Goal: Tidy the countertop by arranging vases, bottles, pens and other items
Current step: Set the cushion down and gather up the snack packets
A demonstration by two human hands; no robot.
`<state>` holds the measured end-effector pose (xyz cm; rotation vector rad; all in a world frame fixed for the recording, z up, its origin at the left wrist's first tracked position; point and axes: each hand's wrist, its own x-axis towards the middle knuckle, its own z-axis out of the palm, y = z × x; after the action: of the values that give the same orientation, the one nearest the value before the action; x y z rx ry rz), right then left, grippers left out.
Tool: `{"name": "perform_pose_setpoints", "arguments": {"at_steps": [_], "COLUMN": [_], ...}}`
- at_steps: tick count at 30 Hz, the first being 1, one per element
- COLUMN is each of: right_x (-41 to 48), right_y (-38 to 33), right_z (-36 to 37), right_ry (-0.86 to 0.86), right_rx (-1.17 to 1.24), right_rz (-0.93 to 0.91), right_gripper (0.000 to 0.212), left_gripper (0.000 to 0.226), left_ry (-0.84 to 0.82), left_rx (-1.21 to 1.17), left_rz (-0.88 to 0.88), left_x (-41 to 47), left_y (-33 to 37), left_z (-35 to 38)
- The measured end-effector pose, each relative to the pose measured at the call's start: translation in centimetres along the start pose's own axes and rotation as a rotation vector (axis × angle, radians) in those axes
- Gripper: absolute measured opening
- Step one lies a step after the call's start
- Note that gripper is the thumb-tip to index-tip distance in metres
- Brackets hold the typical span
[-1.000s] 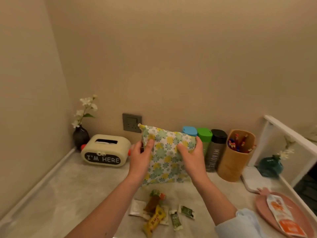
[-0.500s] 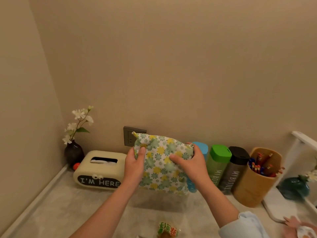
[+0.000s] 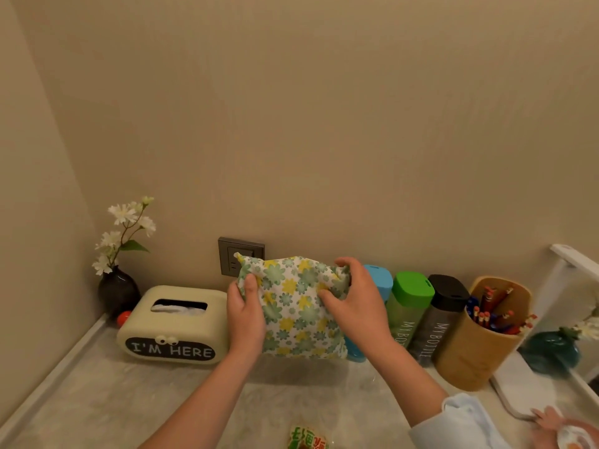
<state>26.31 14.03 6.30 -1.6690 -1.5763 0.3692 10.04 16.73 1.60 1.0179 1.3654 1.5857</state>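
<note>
Your left hand [image 3: 246, 315] has its thumb laid across the front of the pouch [image 3: 298, 306] at its 9 o'clock edge, the fingers hidden behind. Your right hand [image 3: 353, 303] curls over the 2 o'clock corner with its thumb pressed into the cloth. Each grip is closed on the pouch. Two grips make sense here, since soft fabric would sag from a single one.

You hold the pouch upright, in front of the wall and the socket [image 3: 233, 254] at its 11 o'clock. I judge you are standing it in the gap in the back row. Its lower edge may be resting on the counter [image 3: 113, 400], but the shadow there makes that hard to tell.

At its 9 o'clock sits the tissue box [image 3: 175, 322], which reads "I'M HERE". Further out at 9 o'clock a dark vase [image 3: 118, 291] stands in the corner.

At 3 o'clock the blue bottle [image 3: 377, 280] is just behind your right hand and shows no writing. Next comes the green bottle [image 3: 410, 306], where your arm cuts the print to "MY BO". The black bottle [image 3: 440, 312] reads "MY BOTTLE" in full. Beyond it are the pen cup [image 3: 479, 338] and a teal vase [image 3: 551, 348].

At 6 o'clock a snack packet [image 3: 308, 440] lies loose on the counter, its print too cropped to read.
</note>
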Motion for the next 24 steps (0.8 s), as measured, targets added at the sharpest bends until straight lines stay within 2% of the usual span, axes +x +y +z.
{"name": "perform_pose_setpoints", "arguments": {"at_steps": [7,10,13,15,19,22,24], "right_x": [1.7,2.9,3.5,3.7,4.5,4.9,4.8], "right_y": [-1.4,-1.9,-1.4,-1.0,-1.2,-1.8,-1.9], "right_z": [-1.0,-0.8,0.1,0.8,1.7,2.1,2.2], "right_ry": [-0.142,-0.283,-0.428,-0.463,-0.418,-0.386,-0.410], "right_rx": [-0.595,-0.741,-0.888,-0.940,-0.853,-0.889,-0.944], "right_rz": [-0.335,-0.339,-0.303,-0.304,-0.252,-0.264,-0.265], "right_gripper": [0.082,0.105,0.109,0.100,0.062,0.031,0.014], "left_gripper": [0.029,0.026,0.033,0.042,0.049,0.035,0.025], "left_ry": [0.019,-0.025,-0.109,-0.157,-0.209,-0.238,-0.197], "left_rx": [0.018,0.010,-0.011,-0.003,0.044,0.087,0.034], "left_rz": [0.010,-0.007,-0.084,-0.118,-0.164,-0.199,-0.210], "left_x": [0.4,0.7,1.2,1.6,2.7,2.7,2.5], "left_y": [-0.8,-1.0,-1.7,-2.0,-2.3,-1.7,-1.6], "left_z": [0.0,0.1,-0.2,-0.7,-1.0,-0.2,0.3]}}
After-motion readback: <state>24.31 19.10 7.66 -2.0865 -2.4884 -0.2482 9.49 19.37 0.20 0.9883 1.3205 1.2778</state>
